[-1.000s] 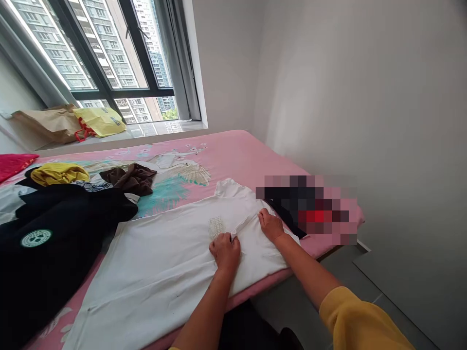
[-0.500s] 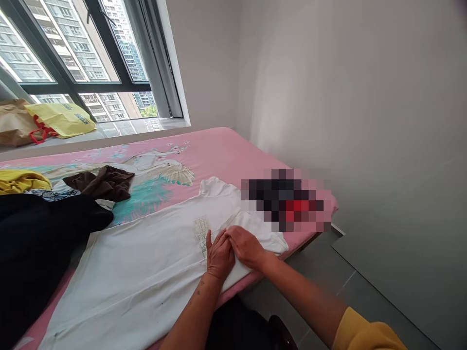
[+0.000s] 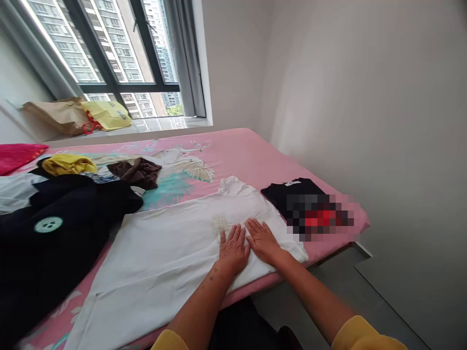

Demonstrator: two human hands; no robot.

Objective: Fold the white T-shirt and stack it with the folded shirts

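Note:
A white t-shirt (image 3: 164,248) lies spread flat on the pink bed (image 3: 233,150), its collar end toward the right. My left hand (image 3: 233,249) rests palm down on the shirt near its small printed patch (image 3: 221,223), fingers apart. Beside it, almost touching, my right hand (image 3: 263,241) also lies flat on the shirt with its fingers spread. Neither hand holds anything.
A folded black garment (image 3: 288,192) lies at the bed's right corner. A heap of black clothing (image 3: 54,228) with yellow (image 3: 67,164) and brown (image 3: 136,172) pieces covers the left. Paper bags (image 3: 83,115) sit on the window sill. Grey floor lies at the right.
My right hand left the shirt's sleeve edge and came beside my left hand. Both hands now lie flat on the shirt, and the folded-over sleeve lies flattened.

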